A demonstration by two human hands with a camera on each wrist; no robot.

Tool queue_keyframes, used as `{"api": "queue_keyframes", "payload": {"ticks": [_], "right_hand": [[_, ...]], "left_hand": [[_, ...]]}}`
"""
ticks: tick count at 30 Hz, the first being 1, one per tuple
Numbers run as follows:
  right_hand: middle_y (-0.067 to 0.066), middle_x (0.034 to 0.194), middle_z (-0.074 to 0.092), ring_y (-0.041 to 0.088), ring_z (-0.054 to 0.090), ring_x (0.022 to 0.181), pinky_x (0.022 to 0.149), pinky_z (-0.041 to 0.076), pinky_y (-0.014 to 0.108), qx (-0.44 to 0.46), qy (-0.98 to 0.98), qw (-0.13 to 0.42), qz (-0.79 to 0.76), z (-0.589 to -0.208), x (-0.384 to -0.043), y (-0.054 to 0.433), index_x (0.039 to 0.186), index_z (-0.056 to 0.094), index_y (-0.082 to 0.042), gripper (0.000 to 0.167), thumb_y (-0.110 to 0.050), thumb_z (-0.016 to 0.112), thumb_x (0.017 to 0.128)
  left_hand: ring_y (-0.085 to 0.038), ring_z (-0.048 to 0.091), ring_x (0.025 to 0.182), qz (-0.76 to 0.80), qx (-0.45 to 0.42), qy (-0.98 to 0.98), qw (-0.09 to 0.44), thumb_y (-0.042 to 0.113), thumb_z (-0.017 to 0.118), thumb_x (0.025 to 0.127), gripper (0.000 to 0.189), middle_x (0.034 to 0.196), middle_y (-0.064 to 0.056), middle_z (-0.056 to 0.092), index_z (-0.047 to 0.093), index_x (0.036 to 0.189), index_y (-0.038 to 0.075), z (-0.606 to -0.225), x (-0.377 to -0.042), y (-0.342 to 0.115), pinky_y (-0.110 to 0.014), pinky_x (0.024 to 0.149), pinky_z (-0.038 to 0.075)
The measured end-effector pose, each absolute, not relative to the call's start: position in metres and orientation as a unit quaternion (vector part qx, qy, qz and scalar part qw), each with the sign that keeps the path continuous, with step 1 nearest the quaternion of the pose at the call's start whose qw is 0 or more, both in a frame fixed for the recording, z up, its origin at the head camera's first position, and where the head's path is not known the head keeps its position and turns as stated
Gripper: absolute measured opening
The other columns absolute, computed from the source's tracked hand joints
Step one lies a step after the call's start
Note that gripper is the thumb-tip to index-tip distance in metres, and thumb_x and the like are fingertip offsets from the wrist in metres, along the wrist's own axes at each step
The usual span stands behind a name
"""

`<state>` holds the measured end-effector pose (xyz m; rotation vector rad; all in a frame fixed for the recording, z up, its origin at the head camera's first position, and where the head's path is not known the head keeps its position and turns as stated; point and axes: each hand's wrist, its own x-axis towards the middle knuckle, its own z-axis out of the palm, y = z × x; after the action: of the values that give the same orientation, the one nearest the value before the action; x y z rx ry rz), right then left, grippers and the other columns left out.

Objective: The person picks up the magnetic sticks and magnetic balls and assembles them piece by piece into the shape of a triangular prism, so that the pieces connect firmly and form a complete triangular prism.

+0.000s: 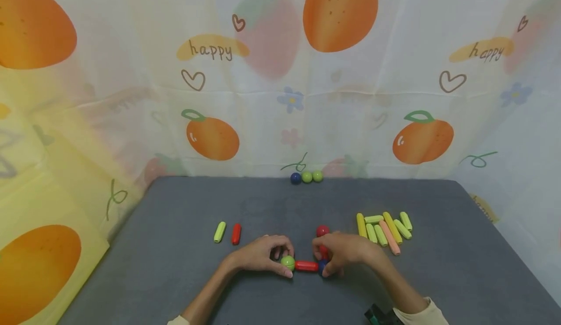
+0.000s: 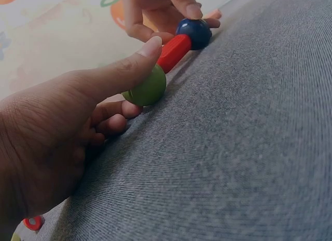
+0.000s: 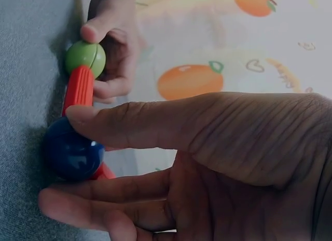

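A red rod (image 1: pixel 306 266) joins a green ball (image 1: pixel 287 262) to a dark blue ball (image 1: pixel 323 267), low over the grey table. From the blue ball a second red rod (image 1: pixel 324 252), partly behind fingers, runs back toward a red ball (image 1: pixel 322 230). My left hand (image 1: pixel 263 255) grips the green ball (image 2: pixel 148 88), thumb on the near side and fingers around the far side. On the blue ball (image 3: pixel 72 151), my right hand (image 1: pixel 344 248) pinches between thumb and fingers; its other fingers overlap the second rod in the head view.
Two short rods, one lime (image 1: pixel 220 232) and one red (image 1: pixel 236 234), lie left of the hands. Several yellow and lime rods and a salmon rod (image 1: pixel 389 237) lie to the right. A blue ball (image 1: pixel 295 178) and two green balls (image 1: pixel 312 176) sit at the table's back edge, before a printed cloth.
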<state>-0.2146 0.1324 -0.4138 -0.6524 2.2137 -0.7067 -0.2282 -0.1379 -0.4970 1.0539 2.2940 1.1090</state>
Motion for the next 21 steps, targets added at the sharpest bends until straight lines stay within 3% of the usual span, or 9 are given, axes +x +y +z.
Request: {"api": "queue_keyframes", "payload": {"ticks": [4, 10, 13, 17, 19, 21], "right_hand": [[0.006, 0.083, 0.061, 0.024, 0.068, 0.061, 0.064, 0.060, 0.042, -0.242, 0.858, 0.361, -0.273, -0.411, -0.212, 0.131, 0.095, 0.060, -0.012, 0.028, 0.002, 0.082, 0.086], [0.004, 0.084, 0.061, 0.022, 0.068, 0.061, 0.064, 0.060, 0.039, -0.255, 0.856, 0.363, -0.266, -0.417, -0.215, 0.135, 0.095, 0.060, -0.014, 0.026, -0.001, 0.082, 0.088], [0.005, 0.085, 0.061, 0.022, 0.068, 0.061, 0.064, 0.060, 0.040, -0.249, 0.857, 0.365, -0.266, -0.419, -0.216, 0.135, 0.095, 0.060, -0.014, 0.027, -0.001, 0.082, 0.088], [0.003, 0.087, 0.061, 0.019, 0.068, 0.061, 0.063, 0.060, 0.035, -0.258, 0.857, 0.366, -0.256, -0.428, -0.220, 0.137, 0.097, 0.059, -0.016, 0.027, -0.004, 0.082, 0.089], [0.003, 0.087, 0.061, 0.017, 0.067, 0.060, 0.062, 0.059, 0.032, -0.262, 0.855, 0.368, -0.255, -0.430, -0.222, 0.138, 0.097, 0.059, -0.017, 0.027, -0.005, 0.082, 0.089], [0.002, 0.087, 0.061, 0.016, 0.067, 0.060, 0.062, 0.059, 0.031, -0.259, 0.856, 0.367, -0.255, -0.427, -0.220, 0.137, 0.096, 0.059, -0.016, 0.027, -0.004, 0.081, 0.089]], "left_hand": [[-0.001, 0.051, 0.081, 0.403, 0.387, 0.807, 0.191, 0.029, 0.087, 0.087, 0.030, 0.096, 0.002, 0.065, 0.069, 0.109, 0.021, -0.496, -0.229, -0.138, -0.018, 0.078, 0.042], [-0.001, 0.054, 0.082, 0.402, 0.375, 0.809, 0.209, 0.029, 0.085, 0.090, 0.035, 0.095, -0.001, 0.064, 0.069, 0.119, 0.015, -0.481, -0.232, -0.147, -0.018, 0.077, 0.048], [-0.001, 0.056, 0.076, 0.356, 0.335, 0.861, 0.139, 0.033, 0.080, 0.093, 0.031, 0.088, 0.003, 0.064, 0.070, 0.114, 0.013, -0.462, -0.231, -0.157, -0.020, 0.071, 0.049], [-0.009, 0.059, 0.069, 0.198, 0.220, 0.955, -0.027, 0.033, 0.081, 0.092, 0.027, 0.082, 0.002, 0.065, 0.069, 0.101, 0.010, -0.446, -0.222, -0.169, -0.029, 0.063, 0.051], [-0.018, 0.063, 0.070, 0.126, 0.163, 0.977, -0.061, 0.030, 0.083, 0.090, 0.028, 0.083, -0.004, 0.067, 0.068, 0.099, 0.009, -0.444, -0.216, -0.173, -0.035, 0.063, 0.053], [-0.028, 0.069, 0.078, 0.077, 0.131, 0.987, -0.060, 0.028, 0.084, 0.088, 0.032, 0.091, -0.011, 0.070, 0.069, 0.104, 0.005, -0.445, -0.212, -0.175, -0.043, 0.067, 0.057]]}}
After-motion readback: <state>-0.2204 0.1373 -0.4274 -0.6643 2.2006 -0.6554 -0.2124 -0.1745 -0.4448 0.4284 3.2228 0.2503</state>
